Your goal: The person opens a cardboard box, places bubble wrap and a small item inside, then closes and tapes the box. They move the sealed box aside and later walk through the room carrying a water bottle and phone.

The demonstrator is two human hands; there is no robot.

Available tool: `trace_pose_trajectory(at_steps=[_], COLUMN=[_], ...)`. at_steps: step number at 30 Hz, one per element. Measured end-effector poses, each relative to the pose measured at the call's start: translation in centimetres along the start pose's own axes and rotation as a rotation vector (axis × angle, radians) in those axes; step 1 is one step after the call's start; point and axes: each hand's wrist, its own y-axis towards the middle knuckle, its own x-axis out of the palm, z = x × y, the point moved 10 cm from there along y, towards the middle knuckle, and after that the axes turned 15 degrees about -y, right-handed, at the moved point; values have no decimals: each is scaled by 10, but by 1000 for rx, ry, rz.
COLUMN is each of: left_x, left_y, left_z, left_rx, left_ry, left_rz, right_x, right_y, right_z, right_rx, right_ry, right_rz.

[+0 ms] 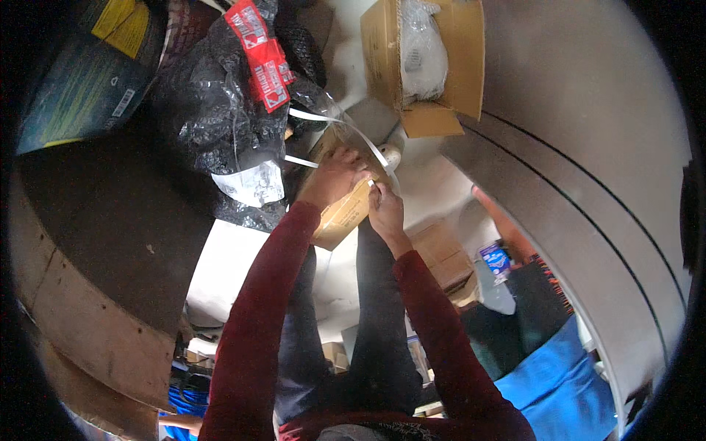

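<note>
A brown cardboard box (344, 224) stands tilted in front of my legs, with printing on its side. My left hand (337, 178) is closed on the upper part of the box, its fingers bent over the surface. At the box's right edge, my right hand (386, 209) pinches a small white end beside the thumb, which looks like strap. A loose white strap (362, 136) arches above the box, near my fingers. Left of the box lies a bundle in black plastic wrap (213, 110) with a red and white label (263, 62) and a torn white paper (254, 184).
An open cardboard box (468, 59) holding something in clear plastic wrap (424, 55) stands at the far right. A pale curved panel (573, 140) fills the right side. Brown cartons (441, 253) and a blue cloth (562, 382) lie lower right; a dark board (110, 213) is at left.
</note>
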Motion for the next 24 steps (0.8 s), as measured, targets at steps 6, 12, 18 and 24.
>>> trace_pose_trajectory(at_steps=[6, 12, 18, 24], left_x=[-70, -92, -85, -84], left_y=[-3, -19, -11, -15], left_z=[-26, -41, -43, -47], left_rx=[-146, -92, -74, -110], left_ry=[32, -233, -309, -284], left_rz=[369, 591, 457, 490], right_x=[2, -11, -5, -5], right_y=[2, 44, 63, 65], right_z=[-30, -61, -77, -92], right_rx=[-104, -143, -154, -189], right_ry=[86, 49, -153, -262], right_rz=[181, 157, 113, 109])
